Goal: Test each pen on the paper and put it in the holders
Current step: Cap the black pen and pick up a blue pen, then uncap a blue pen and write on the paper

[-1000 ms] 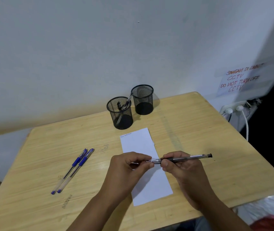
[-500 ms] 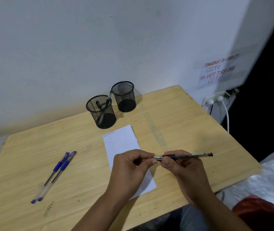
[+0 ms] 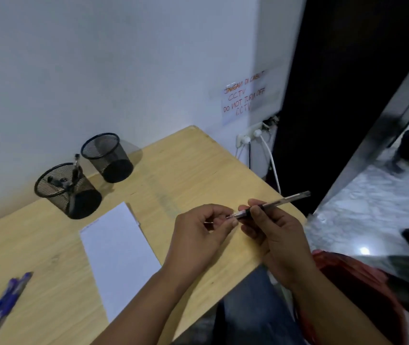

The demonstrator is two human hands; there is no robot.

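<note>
Slim clear-barrel pen btwn both hands' fingers.

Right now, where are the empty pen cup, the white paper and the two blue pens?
empty pen cup (image 3: 109, 158): head view, its mesh wall.
white paper (image 3: 119, 255): head view, middle of the sheet.
blue pens (image 3: 4, 303): head view, their blue grips.

I count two mesh pen holders, one paper sheet, two blue pens, one black pen, two white plugs.
</note>
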